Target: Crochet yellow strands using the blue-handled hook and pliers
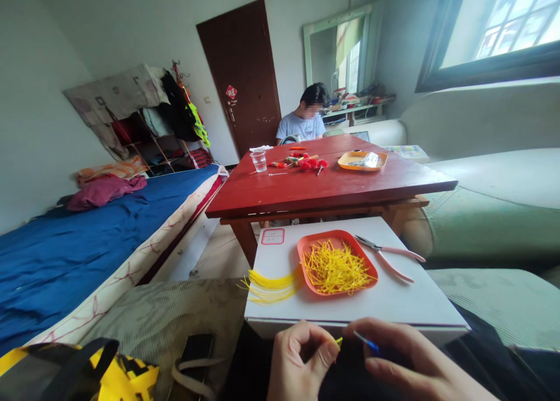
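Observation:
My left hand (301, 357) is in front of the box's near edge, thumb and forefinger pinched on a short piece of yellow strand (338, 341). Close by on the right, my right hand (406, 354) is closed around a slim tool with a pale tip and a blue part (370, 343); its exact kind is not clear. Beyond my hands, an orange tray (371, 262) holds a tangled heap of yellow strands (335, 267). Longer yellow strands (273, 284) lie in a curved bundle left of the tray. Pliers with pink handles (387, 255) rest to its right.
The white box (415, 290) carries the tray and pliers. Behind it stands a red table (280, 194) with a plastic cup (259, 162), red fluffy pieces (310, 163) and a yellow tray (342, 163). A person (301, 124) sits at its far side. A phone (196, 348) lies lower left.

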Demonstrator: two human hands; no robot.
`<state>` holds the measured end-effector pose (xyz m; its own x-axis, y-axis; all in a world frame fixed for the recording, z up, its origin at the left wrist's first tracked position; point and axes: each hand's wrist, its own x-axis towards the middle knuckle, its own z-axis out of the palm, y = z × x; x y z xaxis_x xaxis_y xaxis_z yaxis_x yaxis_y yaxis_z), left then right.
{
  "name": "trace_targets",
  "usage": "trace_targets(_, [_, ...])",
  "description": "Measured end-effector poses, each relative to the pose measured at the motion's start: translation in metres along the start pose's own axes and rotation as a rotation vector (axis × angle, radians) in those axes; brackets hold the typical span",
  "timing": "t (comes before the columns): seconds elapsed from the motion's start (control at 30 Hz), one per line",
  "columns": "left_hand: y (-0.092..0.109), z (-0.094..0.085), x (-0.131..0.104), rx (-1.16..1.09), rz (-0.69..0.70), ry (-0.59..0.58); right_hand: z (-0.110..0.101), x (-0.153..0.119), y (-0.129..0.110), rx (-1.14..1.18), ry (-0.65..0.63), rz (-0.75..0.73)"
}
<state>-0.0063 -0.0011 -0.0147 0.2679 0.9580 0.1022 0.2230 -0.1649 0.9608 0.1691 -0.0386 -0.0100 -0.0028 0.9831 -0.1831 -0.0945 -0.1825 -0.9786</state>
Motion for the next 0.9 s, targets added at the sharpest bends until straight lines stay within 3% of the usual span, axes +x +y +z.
trace_targets(0.13, [0.004, 0.002, -0.001, 0.212, 0.244, 0.04, -0.001, 0.01, -0.018, -0.454, -0.171, -0.209])
trace_targets(0.23, [0.004, 0.003, -0.001, 0.274, 0.29, 0.018, 0.003, 0.017, -0.026, -0.661, -0.26, -0.303])
trace_targets(0.47, [0.001, 0.001, -0.001, 0.354, 0.267, -0.066, 0.005, 0.021, -0.032, -0.786, -0.324, -0.307])
trace_targets(0.67, [-0.003, 0.001, -0.002, 0.373, 0.36, -0.086, 0.008, 0.026, -0.038, -0.895, -0.402, -0.329])
trace_targets(0.77, [-0.001, 0.0, -0.002, 0.386, 0.37, -0.126, 0.01, 0.027, -0.039, -0.91, -0.401, -0.316])
trace_targets(0.9, [0.001, 0.001, -0.002, 0.355, 0.356, -0.095, 0.01, 0.023, -0.039, -0.881, -0.374, -0.26])
